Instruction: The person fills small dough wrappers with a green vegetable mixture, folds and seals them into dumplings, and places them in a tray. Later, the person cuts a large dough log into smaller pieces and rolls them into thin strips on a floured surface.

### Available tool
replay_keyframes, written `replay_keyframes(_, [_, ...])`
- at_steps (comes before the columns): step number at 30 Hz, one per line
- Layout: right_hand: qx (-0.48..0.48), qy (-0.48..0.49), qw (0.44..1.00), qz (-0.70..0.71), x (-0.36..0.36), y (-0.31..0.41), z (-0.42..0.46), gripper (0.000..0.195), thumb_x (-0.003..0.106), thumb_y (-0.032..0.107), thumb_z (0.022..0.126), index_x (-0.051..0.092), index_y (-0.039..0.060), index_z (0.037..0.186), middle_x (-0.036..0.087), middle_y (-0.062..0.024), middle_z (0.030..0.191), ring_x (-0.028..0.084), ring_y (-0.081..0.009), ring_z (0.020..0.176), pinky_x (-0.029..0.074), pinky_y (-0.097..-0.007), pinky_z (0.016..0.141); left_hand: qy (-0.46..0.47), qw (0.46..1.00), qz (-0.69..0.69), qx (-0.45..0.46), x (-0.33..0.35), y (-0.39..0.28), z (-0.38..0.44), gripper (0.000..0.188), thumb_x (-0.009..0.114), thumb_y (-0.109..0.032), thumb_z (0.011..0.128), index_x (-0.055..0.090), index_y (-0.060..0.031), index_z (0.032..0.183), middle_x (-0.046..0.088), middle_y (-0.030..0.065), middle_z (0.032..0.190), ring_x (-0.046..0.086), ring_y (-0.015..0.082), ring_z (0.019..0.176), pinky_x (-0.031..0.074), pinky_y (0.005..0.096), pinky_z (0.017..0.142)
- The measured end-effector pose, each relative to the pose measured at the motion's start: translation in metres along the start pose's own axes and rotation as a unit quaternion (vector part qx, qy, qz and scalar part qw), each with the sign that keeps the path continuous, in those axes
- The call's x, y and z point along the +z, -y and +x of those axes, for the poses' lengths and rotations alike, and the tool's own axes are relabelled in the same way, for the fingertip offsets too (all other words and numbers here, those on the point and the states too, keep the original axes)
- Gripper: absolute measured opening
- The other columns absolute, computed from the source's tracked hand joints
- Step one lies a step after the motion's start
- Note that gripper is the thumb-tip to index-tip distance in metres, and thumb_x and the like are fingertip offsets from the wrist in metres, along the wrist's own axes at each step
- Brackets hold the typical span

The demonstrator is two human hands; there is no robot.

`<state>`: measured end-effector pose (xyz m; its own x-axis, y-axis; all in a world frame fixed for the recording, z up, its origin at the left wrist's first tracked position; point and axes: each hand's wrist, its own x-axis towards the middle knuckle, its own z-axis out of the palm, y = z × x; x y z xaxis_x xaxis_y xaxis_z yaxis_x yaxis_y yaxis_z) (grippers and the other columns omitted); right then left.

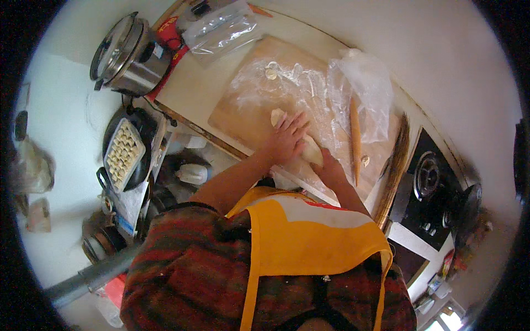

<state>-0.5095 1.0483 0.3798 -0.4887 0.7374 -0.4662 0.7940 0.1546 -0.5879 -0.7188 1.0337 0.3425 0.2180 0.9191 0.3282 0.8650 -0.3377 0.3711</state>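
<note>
A thick roll of pale dough [313,152] lies slantwise near the front edge of a floured wooden board [236,109]. My left hand [290,134] rests across the middle of the roll, palm down, with its fingers stretched out and apart. Beyond those fingers the roll's far end shows. Around the near end curls my right hand [330,167], its fingertips partly hidden. White flour [304,78] is smeared over the board's far half, where small dough pieces [271,74] sit. A wooden rolling pin [355,140] lies right of my right hand, beside another small dough piece [364,160].
A clear plastic bag [368,82] partly covers the rolling pin's far end. Right of the board are a straw brush or mat [395,173] and a black gas hob [430,186]. A steel pot [132,62] stands left; below it, a tray [123,188] holds many small shaped dough pieces.
</note>
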Motion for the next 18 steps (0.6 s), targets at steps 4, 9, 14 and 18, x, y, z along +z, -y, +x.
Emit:
replay_keyframes(4, [0.044, -0.032, 0.996, 0.075, -0.008, -0.007, 0.016, 0.062, 0.068, 0.034, 0.080, 0.041, 0.0039, 0.127, 0.061, -0.0243, 0.110, 0.060, -0.0423, 0.098, 0.049, -0.0465, 0.084, 0.025, 0.994, 0.067, -0.083, 0.035, 0.020, 0.067, 0.045, 0.046, -0.033, 0.093, 0.048, -0.0092, 0.132, 0.038, 0.0183, 0.143, 0.035, 0.0352, 0.132, 0.019, 0.0563, 0.110])
replay_keyframes(9, [0.030, -0.032, 0.995, 0.093, -0.010, -0.010, 0.011, 0.062, 0.067, 0.032, 0.080, 0.040, 0.0046, 0.129, 0.061, -0.0246, 0.111, 0.060, -0.0414, 0.101, 0.048, -0.0468, 0.085, 0.013, 0.999, 0.043, -0.002, 0.026, 0.025, 0.054, 0.046, 0.046, -0.034, 0.093, 0.048, -0.0099, 0.132, 0.036, 0.0163, 0.145, 0.033, 0.0357, 0.133, 0.018, 0.0585, 0.109])
replay_keyframes(14, [-0.025, -0.052, 0.998, 0.010, -0.004, -0.008, -0.001, 0.055, 0.066, 0.025, 0.080, 0.042, 0.0051, 0.126, 0.060, -0.0252, 0.109, 0.058, -0.0402, 0.102, 0.046, -0.0456, 0.088, 0.087, 0.993, 0.030, -0.071, -0.012, 0.009, -0.013, 0.046, 0.048, -0.031, 0.092, 0.047, -0.0087, 0.132, 0.037, 0.0165, 0.144, 0.032, 0.0355, 0.134, 0.018, 0.0582, 0.109])
replay_keyframes(18, [0.002, -0.055, 0.998, -0.006, -0.006, -0.012, 0.008, 0.058, 0.065, 0.034, 0.081, 0.043, 0.0057, 0.127, 0.062, -0.0231, 0.108, 0.061, -0.0402, 0.099, 0.049, -0.0476, 0.084, 0.057, 0.997, 0.040, -0.036, 0.001, 0.029, 0.024, 0.053, 0.052, -0.035, 0.090, 0.045, -0.0070, 0.134, 0.037, 0.0169, 0.144, 0.031, 0.0353, 0.135, 0.020, 0.0575, 0.108])
